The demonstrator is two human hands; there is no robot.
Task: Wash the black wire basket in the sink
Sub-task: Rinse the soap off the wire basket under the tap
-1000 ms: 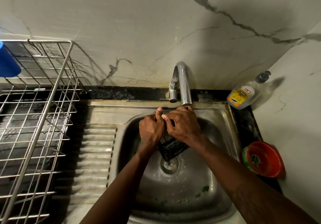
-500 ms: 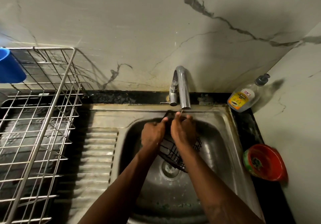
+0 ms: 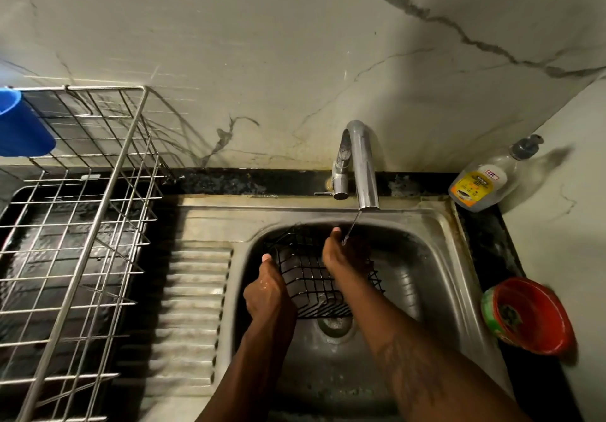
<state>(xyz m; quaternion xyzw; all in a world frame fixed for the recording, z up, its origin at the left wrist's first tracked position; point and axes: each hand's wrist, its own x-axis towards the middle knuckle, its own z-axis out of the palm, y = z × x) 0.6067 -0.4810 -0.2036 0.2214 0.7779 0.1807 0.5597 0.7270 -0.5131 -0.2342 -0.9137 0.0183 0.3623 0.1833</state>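
Note:
The black wire basket [image 3: 308,282] is held tilted inside the steel sink [image 3: 442,274], above the drain [image 3: 334,325]. My left hand [image 3: 267,294] grips its left side, thumb up along the wire. My right hand [image 3: 341,257] lies over the basket's far right part with its fingers curled down out of sight behind the wires. A thin trickle of water [image 3: 352,228] falls from the chrome faucet [image 3: 360,166] right beside my right thumb. Both hands look wet.
A steel wire dish rack [image 3: 82,225] stands left of the ribbed drainboard [image 3: 193,307], with a blue cup [image 3: 19,126] at its far corner. A soap pump bottle [image 3: 482,182] and a red bowl [image 3: 531,316] sit on the black counter to the right.
My left hand has slid down and left from under the spout to the basket's left side. The basket now sits lower and shows more of its grid. The camera tilted slightly.

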